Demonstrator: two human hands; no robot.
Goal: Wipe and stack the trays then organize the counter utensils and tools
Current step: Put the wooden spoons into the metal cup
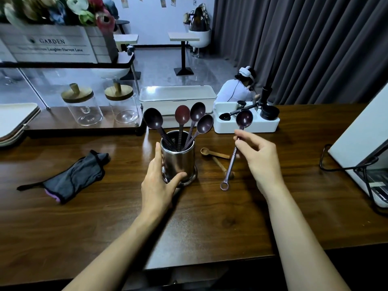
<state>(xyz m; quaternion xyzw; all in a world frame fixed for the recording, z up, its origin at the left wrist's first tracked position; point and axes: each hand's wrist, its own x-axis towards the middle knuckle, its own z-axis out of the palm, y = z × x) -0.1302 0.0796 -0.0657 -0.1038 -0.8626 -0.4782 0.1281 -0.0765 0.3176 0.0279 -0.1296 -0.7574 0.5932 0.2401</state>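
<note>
A shiny metal cup (180,158) stands mid-counter with several dark purple spoons (190,117) upright in it, bowls up. My left hand (161,181) wraps around the cup's left side and base. My right hand (259,156) pinches the handle of another purple spoon (243,118), held upright just right of the cup, its ringed end near the counter. Two small wooden scoops (214,153) lie on the counter between cup and held spoon. A crumpled grey cloth (73,175) lies at the left. Stacked pale trays (14,120) sit at the far left edge.
Two glass jars with wooden lids (84,106) stand on a low shelf at the back left. A white lidded box (176,97) and a white tray of dark coffee tools (247,122) sit behind the cup. A white appliance with black cable (357,148) fills the right. A person sits beyond the counter.
</note>
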